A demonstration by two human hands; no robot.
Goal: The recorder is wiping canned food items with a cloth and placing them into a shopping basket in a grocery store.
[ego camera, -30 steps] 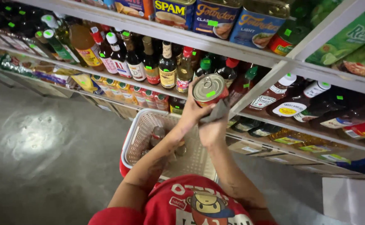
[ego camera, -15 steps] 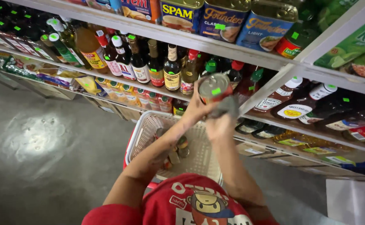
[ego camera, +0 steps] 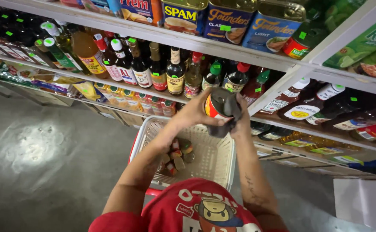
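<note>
Bottles (ego camera: 110,64) of sauce and oil crowd the shelf at far left, above a grey floor (ego camera: 37,150). Nearer, a white shopping basket (ego camera: 216,161) holds a few small cans (ego camera: 177,157). Above its far rim the left hand (ego camera: 192,114) is closed around a red-labelled can (ego camera: 213,109), raised before the shelf edge. Just right, the right hand (ego camera: 241,122) presses a dark cloth (ego camera: 226,114) against that can, fingers curled on the cloth. Blue tins (ego camera: 274,30) line the top shelf.
</note>
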